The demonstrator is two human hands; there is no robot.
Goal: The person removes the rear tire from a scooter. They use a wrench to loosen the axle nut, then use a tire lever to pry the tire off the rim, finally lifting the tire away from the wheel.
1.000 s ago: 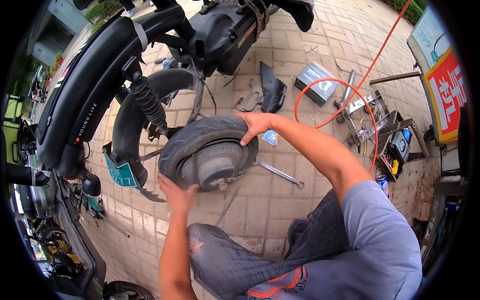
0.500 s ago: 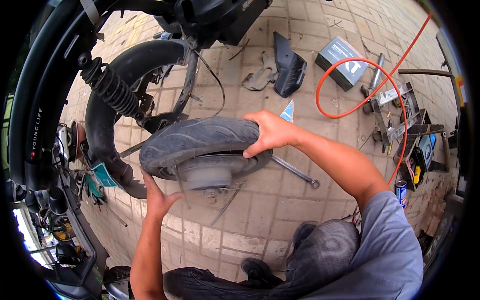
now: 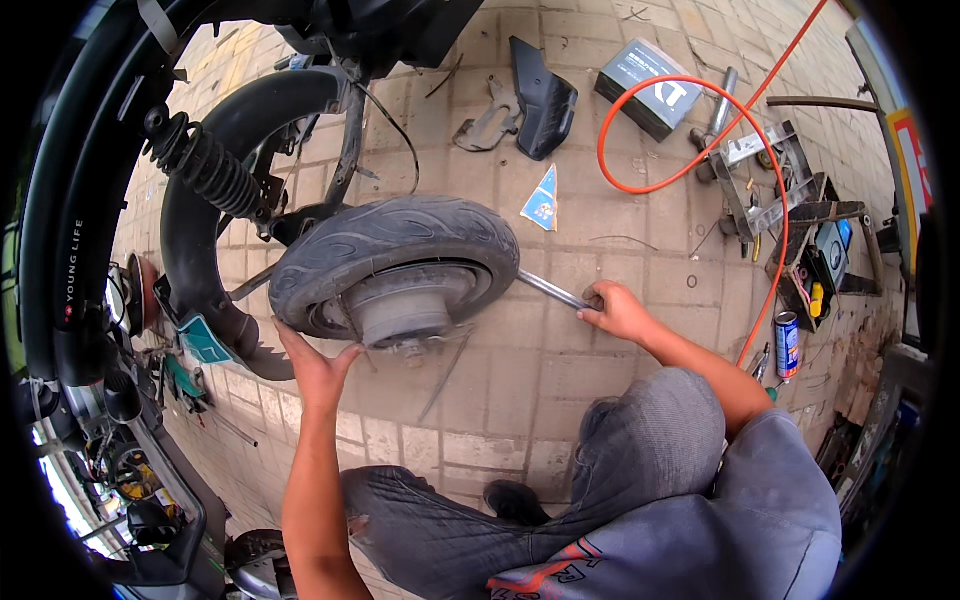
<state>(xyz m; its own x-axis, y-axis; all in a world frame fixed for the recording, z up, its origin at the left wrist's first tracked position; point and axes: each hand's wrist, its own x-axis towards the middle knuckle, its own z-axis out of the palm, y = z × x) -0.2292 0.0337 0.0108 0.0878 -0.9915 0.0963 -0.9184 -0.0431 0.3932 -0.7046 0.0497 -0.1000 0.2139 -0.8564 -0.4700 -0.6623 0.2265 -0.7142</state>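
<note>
A scooter wheel (image 3: 400, 305) with a black tyre and a dusty hub stands tilted on the paving in front of the scooter frame. My left hand (image 3: 318, 365) steadies its lower left edge, thumb spread toward the hub and the other fingers partly hidden by the tyre. To the right, my right hand (image 3: 620, 312) is closed round the near end of a steel wrench (image 3: 550, 288). The wrench's far end is hidden behind the tyre.
Behind the wheel are a black curved fender (image 3: 195, 220) and a shock absorber (image 3: 205, 168). A plastic cover (image 3: 543, 105), a grey box (image 3: 650, 85), a looped orange hose (image 3: 603, 150), a tool rack (image 3: 800, 255) and a spray can (image 3: 787, 345) lie beyond or to the right.
My right hand has left the tyre and taken hold of the wrench on the ground. The left hand stays on the wheel. The view has shifted slightly.
</note>
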